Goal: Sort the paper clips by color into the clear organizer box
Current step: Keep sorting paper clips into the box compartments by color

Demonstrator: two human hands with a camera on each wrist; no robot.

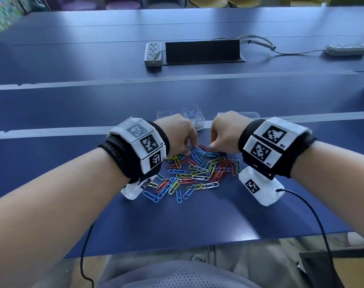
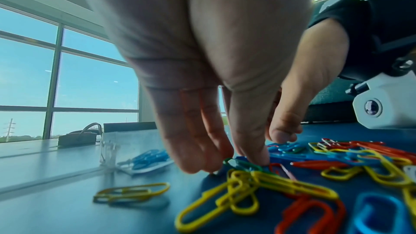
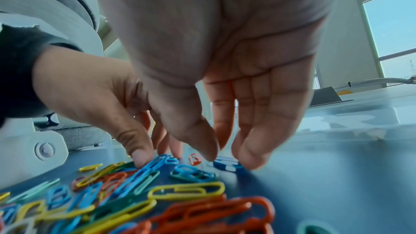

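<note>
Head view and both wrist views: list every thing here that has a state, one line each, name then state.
left hand: fingers curled down, fingertips in the clips, grip unclear.
right hand: fingertips at a blue clip, grip unclear.
paper clips: mixed colours, loose pile on the table.
clear organizer box: open, a few blue clips inside.
power strip: flat on the table, nothing plugged in.

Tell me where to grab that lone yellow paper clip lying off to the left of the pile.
The yellow paper clip lies flat on the table, apart from the pile. Probably best to come straight down from above and pinch across its two long sides near the middle; a fingertip may need to tip one rounded end up first.
</note>
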